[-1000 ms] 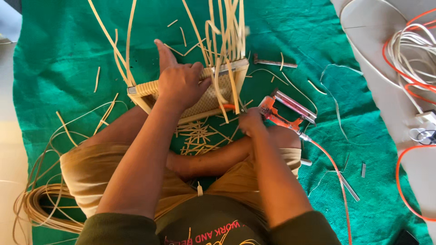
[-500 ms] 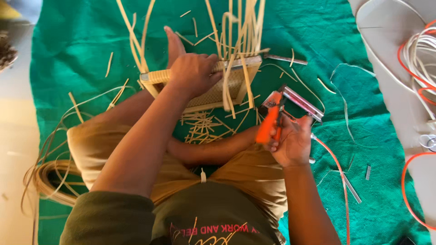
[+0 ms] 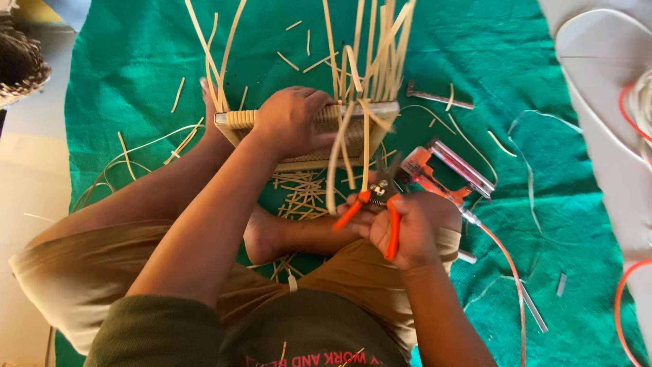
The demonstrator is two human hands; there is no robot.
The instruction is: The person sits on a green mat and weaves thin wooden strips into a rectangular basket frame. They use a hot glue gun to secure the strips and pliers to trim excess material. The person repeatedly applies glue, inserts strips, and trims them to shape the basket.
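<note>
At the centre of the frame, the left hand [image 3: 288, 122] lies spread over the top of a small, half-woven basket of pale cane strips [image 3: 305, 132], fingers curled over its rim and pressing it down onto the green cloth [image 3: 122, 81]. Lower and to the right, the right hand [image 3: 411, 228] is clamped round a pair of orange-handled cutting pliers [image 3: 373, 207], whose dark jaws point up towards a loose cane strand [image 3: 337, 163] hanging down the basket's near side; whether the blades already touch it cannot be told.

Judging by how it lies, the basket's base and a low band of wall are woven, while many long pale cane stakes [image 3: 370, 54] stand unwoven above the rim, fanning towards the top edge of the frame, so most of the wall and the trimming of the ends seem left to do. A heap of short cane offcuts [image 3: 302, 197] lies just below the basket, between it and the person's crossed legs, which suggests some clipping is done.

To the right of the pliers, a red and silver stapler-like tool [image 3: 448, 173] rests on the cloth, with an orange hose [image 3: 506, 272] running towards the lower right. A thin metal bar [image 3: 438, 98] lies in the upper right. Loops of long cane [image 3: 129, 163] curl at the left, and a dark woven basket [image 3: 20, 61] sits at the upper left corner.
</note>
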